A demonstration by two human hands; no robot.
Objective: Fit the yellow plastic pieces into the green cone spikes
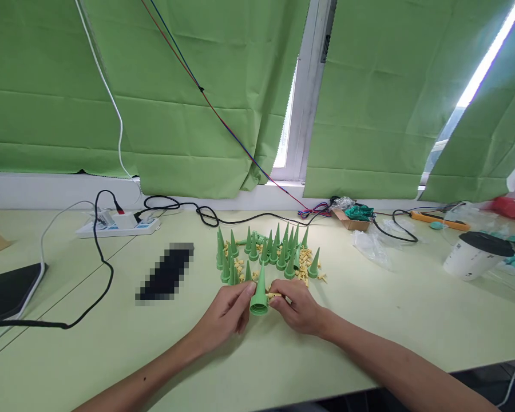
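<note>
Between my two hands a hollow green plastic cone (260, 294) is held with its tip up and its open base tilted toward me. My left hand (232, 309) grips the cone's left side, fingers closed. My right hand (297, 304) pinches a small yellow plastic piece (274, 295) against the cone's right side; whether it sits in the cone I cannot tell. Just beyond my hands stand several more green cones (264, 252), points up. Small yellow pieces (305, 264) lie heaped and scattered among them.
A white power strip (119, 225) with black cables lies at the back left, near a pixelated dark object (167, 273). A small cardboard box (352, 222) is at the back. Toward the right are a lidded white cup (472, 257), plastic bags (371, 247) and an orange tool (440, 221).
</note>
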